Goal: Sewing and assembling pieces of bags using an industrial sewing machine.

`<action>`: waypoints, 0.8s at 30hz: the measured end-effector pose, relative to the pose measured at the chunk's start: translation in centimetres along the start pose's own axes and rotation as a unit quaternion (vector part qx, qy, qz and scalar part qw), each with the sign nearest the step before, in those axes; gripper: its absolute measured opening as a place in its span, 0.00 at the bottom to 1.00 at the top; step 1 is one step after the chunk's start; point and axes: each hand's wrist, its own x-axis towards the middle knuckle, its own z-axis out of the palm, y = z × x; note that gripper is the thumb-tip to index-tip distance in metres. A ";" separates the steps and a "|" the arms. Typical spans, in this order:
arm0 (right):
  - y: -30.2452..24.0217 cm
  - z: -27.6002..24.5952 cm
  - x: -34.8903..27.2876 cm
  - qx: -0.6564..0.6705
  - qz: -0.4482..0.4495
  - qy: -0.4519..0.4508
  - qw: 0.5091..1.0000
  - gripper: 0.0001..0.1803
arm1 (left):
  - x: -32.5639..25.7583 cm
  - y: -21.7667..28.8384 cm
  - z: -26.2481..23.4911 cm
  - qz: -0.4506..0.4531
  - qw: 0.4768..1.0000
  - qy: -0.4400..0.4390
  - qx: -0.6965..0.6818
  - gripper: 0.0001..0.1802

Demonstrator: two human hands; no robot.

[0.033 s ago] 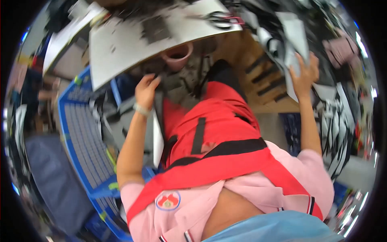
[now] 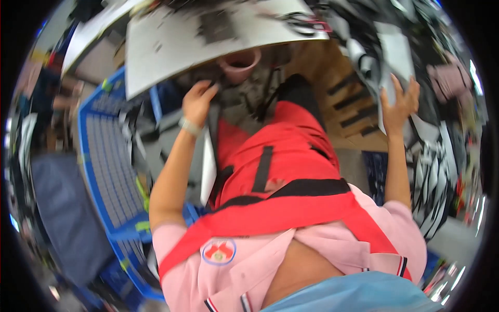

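My left hand (image 2: 199, 104) is closed in a pinch beside my lap, below the table edge. A small dark bit shows at its fingertips, too blurred to name. Just under that hand, a grey sheet with a white face (image 2: 208, 166) stands between my leg and the blue basket. My right hand (image 2: 399, 108) has its fingers spread, over or against the lower end of a pale strip of sheet material (image 2: 396, 49) at the right. Whether the fingertips touch the strip cannot be made out.
A white table (image 2: 171, 52) bears dark scraps and black-handled scissors (image 2: 302, 23). Below its edge is a pink bucket (image 2: 240, 66). Left stands a blue basket (image 2: 91, 156) with grey pieces. Dark strips (image 2: 358, 117) lie on brown board; cut strips (image 2: 429, 166) hang right. My red apron covers my lap.
The whole view has shifted slightly, so most things sit farther right. My right hand's fingers have spread wider and drawn slightly toward me along the pale strip. My left hand stays pinched.
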 end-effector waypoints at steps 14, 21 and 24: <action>-31.1 -1.6 -4.6 0.633 0.321 -0.663 0.240 0.24 | -1.8 0.7 4.2 -0.038 0.982 -0.187 0.009 0.14; -15.8 3.1 -3.5 0.712 0.408 -0.521 0.234 0.15 | -5.0 2.5 -15.7 0.114 0.965 0.233 0.045 0.09; -10.8 3.2 -1.3 0.756 0.450 -0.437 0.185 0.17 | -7.3 -3.4 -21.9 0.096 0.903 0.348 0.231 0.08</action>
